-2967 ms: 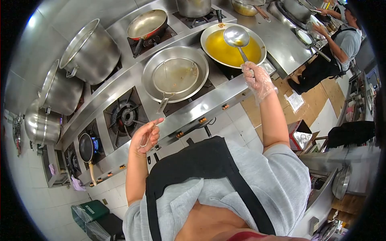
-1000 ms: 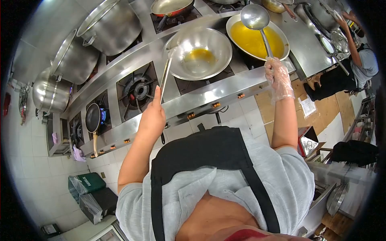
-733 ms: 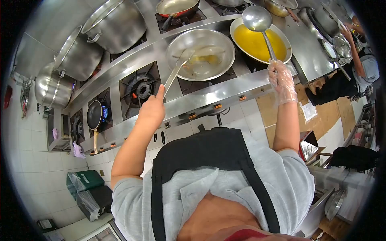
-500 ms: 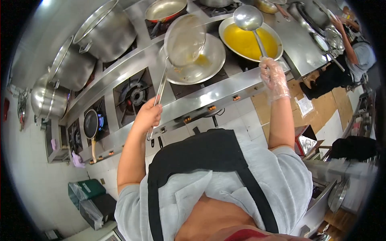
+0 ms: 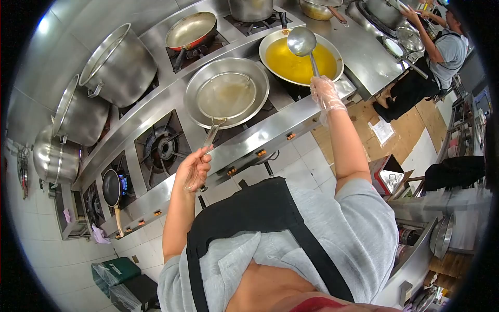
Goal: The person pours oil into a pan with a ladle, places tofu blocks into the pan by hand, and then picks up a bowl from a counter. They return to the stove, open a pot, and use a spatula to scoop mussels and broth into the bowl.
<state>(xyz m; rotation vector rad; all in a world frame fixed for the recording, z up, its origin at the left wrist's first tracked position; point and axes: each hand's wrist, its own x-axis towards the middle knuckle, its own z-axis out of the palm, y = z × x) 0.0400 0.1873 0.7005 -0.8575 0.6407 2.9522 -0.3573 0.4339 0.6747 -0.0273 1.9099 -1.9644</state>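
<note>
A steel stove range [image 5: 249, 140] spans the tiled kitchen I watch from afar. I have the strainer [image 5: 227, 96] within the rim of a wide metal bowl [image 5: 262, 86]; whether they touch, I cannot tell. Its handle points back to my left hand [image 5: 194, 170], the mesh well ahead of the curled fingers that grip the handle's end. My gloved right hand [image 5: 326, 96] clasps a ladle [image 5: 301, 41] above yellow liquid [image 5: 278, 60] in a pan [image 5: 340, 62].
</note>
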